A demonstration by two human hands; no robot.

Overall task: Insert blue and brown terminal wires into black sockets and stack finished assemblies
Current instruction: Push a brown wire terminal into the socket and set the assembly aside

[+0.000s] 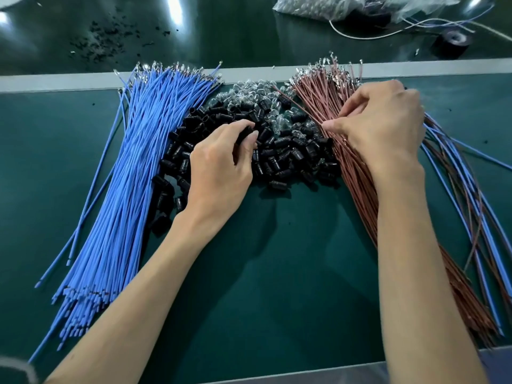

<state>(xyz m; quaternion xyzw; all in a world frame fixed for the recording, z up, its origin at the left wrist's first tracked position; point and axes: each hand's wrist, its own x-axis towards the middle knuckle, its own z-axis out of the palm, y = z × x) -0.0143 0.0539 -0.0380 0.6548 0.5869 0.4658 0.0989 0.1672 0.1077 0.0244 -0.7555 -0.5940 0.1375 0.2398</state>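
A thick bundle of blue wires (122, 189) lies on the left of the green mat, metal terminals at the far end. A heap of black sockets (288, 159) fills the middle. Brown wires (318, 106) fan out on the right. My left hand (221, 167) reaches into the socket heap and pinches one black socket (245, 134) between thumb and fingers. My right hand (379, 126) rests over the brown bundle and pinches a single brown wire (302, 109) that runs up and left from its fingertips. Finished blue-and-brown assemblies (471, 203) lie at the far right.
Small clear bulbs (257, 92) are piled behind the sockets. Beyond a grey strip (55, 81) lie black scraps (102, 48), a clear plastic bag (332, 6), loose wires and a black tape roll (451, 42). Bare green mat (277, 273) stretches between my forearms.
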